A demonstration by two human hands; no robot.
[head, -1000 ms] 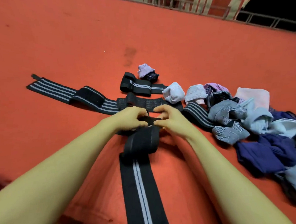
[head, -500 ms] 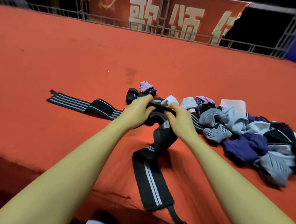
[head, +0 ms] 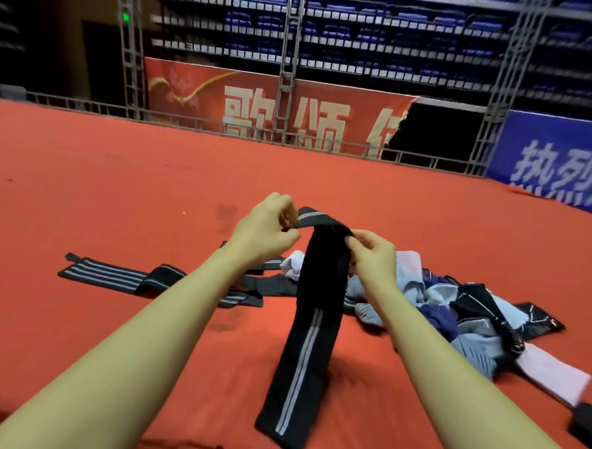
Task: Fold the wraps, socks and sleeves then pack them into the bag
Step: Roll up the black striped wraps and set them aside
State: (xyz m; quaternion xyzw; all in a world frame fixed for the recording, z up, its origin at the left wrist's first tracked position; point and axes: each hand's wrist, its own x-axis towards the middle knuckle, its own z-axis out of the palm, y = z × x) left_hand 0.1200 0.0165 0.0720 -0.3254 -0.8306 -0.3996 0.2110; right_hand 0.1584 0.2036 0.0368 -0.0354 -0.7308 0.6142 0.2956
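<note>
Red carpeted floor [head: 118, 187] w/ garment pile [head: 454, 311] at right. Black striped wrap [head: 312, 321] hangs btwn left hand [head: 266, 233] & right hand [head: 375, 256], fingers pinching its top fold. Loose tail could twist, skewing the fold.

Two bare forearms, no sleeves, left hand [head: 263, 234], right hand [head: 375, 259]

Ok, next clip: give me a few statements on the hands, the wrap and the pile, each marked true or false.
1. Both hands pinch the top of the black striped wrap. True: left hand, right hand.
2. The wrap lies flat on the red carpet. False: it hangs from the hands.
3. Another striped wrap lies on the carpet to the left. True.
4. The clothes pile sits left of the arms. False: it is on the right.
</note>
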